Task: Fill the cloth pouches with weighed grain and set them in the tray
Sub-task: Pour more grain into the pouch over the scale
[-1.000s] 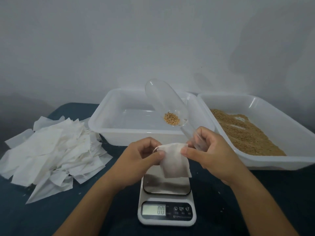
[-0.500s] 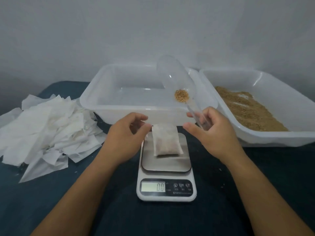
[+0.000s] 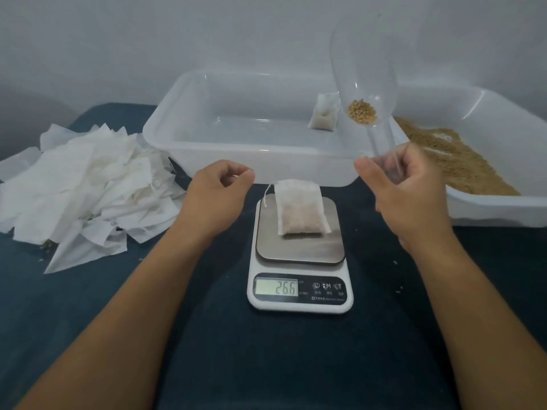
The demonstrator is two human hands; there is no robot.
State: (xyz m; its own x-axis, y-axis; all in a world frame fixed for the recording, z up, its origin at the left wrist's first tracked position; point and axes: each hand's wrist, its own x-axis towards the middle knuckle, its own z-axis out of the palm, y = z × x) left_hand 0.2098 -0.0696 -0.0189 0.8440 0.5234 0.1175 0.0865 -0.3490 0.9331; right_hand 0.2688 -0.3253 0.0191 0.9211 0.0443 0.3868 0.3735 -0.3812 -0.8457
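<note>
- A filled cloth pouch (image 3: 300,210) lies on the scale (image 3: 299,255) platform, long axis running toward the tray (image 3: 207,143).
- Left hand (image 3: 217,196), nearer, sits just left of it, fingers loosely curled and empty.
- Right hand (image 3: 405,190) grips a clear scoop (image 3: 362,84).

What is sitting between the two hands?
In the head view, the filled pouch on the scale lies between the left hand and right hand.

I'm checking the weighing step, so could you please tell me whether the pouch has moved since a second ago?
Yes: the pouch went down from both hands onto the scale platform.
</note>
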